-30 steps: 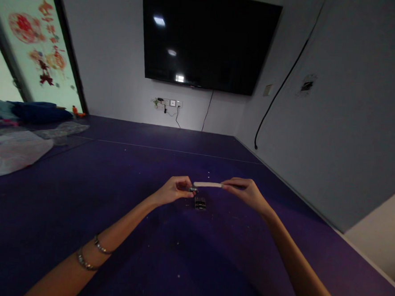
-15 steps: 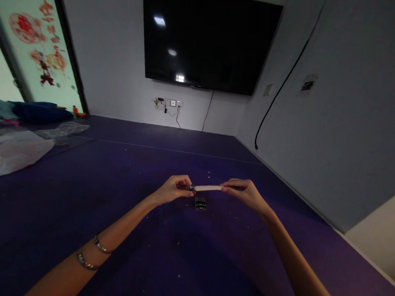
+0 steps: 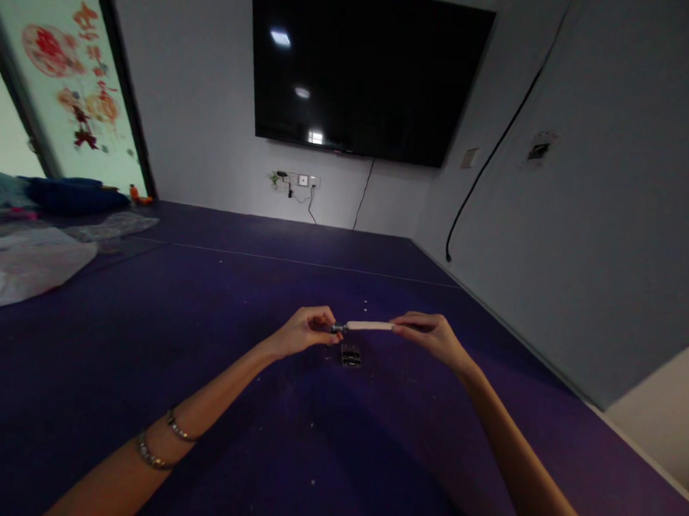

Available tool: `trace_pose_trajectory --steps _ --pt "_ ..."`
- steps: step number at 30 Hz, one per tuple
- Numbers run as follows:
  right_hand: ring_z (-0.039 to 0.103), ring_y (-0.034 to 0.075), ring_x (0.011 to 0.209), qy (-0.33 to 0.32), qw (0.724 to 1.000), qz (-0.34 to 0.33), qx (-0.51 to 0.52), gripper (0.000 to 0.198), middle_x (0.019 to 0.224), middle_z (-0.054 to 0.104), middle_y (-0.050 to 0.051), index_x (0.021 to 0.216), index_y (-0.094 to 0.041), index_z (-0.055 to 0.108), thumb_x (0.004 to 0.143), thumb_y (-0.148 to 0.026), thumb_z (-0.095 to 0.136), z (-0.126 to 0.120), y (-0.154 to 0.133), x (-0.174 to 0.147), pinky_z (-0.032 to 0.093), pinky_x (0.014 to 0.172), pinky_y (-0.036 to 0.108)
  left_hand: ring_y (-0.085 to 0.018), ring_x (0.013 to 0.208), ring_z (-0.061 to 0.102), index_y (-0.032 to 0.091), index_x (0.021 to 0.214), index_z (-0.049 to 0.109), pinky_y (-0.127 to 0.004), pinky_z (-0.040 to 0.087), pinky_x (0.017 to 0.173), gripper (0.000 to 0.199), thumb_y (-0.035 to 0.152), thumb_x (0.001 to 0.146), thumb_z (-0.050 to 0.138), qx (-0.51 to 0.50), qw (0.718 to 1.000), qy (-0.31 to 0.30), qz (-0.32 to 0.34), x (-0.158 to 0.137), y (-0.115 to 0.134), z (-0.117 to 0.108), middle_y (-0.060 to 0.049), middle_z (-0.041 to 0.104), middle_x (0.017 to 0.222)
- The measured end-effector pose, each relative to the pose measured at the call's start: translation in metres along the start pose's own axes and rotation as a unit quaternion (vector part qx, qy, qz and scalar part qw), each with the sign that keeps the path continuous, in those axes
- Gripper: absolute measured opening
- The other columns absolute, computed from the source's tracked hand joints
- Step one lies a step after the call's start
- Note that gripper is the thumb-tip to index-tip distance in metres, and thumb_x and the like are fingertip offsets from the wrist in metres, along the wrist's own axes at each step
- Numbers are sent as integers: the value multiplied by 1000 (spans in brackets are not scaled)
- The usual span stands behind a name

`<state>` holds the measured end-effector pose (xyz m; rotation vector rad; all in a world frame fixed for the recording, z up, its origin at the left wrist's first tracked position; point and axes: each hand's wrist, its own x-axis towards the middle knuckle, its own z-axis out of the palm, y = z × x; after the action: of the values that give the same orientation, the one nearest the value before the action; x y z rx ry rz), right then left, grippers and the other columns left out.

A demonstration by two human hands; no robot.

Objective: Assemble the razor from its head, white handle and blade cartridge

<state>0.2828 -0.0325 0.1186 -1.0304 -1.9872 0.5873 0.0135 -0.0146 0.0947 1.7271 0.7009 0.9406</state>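
The left hand [image 3: 302, 335], with two bracelets [image 3: 153, 455] on its forearm, has thumb and fingers pinched on a small metal piece [image 3: 338, 328]. The right hand [image 3: 433, 337] is clamped by its fingertips on the right end of a pale stick [image 3: 369, 326], which is held nearly level between the two hands. The stick's left end is right by the metal piece; whether they are joined is too small to tell. Just below them in view, a small dark box [image 3: 351, 357] sits on the purple floor [image 3: 309, 458]. Farther off at the left lie a white bag [image 3: 40, 267] and a dark blue cloth [image 3: 73, 196]. At the back, a black television [image 3: 367, 72] hangs above a row of sockets [image 3: 303, 181].
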Motion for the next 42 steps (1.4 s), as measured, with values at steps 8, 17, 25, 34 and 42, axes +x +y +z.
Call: trace_pose_trajectory --steps 8,17,25,34,42 --pt "61 19 79 -15 1000 -3 2 23 85 69 6 85 -22 72 73 -40 62 0 -1 0 46 70 30 -11 69 59 14 72 58 -24 42 65 16 20 63 71 2 1000 -2 2 -1 2 0 -2 66 74" --pt "62 19 79 -17 1000 -7 3 23 84 69 6 83 -22 72 73 -40 63 1 -6 0 46 69 30 -9 64 57 14 70 57 -22 41 61 18 19 62 72 18 1000 6 1 0 -1 0 0 63 68" --pt "62 22 82 48 998 49 5 31 88 69 6 88 -21 71 72 -45 60 -2 7 0 48 73 34 -10 62 58 14 71 52 -25 46 62 20 24 66 69 9 999 21 24 2 -8 -1 0 62 67" --pt "54 13 64 157 959 106 212 40 78 60 3 105 -21 63 74 -45 59 20 -2 6 47 63 29 -7 42 52 17 79 43 -19 41 40 25 31 70 63 -59 990 126 -9 0 -15 13 4 58 62" --pt "35 4 46 79 824 223 515 29 66 45 -4 94 -23 57 69 -33 66 54 -29 3 31 41 18 -5 32 43 19 85 37 -15 28 32 24 34 77 55 -81 986 147 -4 3 -20 19 5 58 57"
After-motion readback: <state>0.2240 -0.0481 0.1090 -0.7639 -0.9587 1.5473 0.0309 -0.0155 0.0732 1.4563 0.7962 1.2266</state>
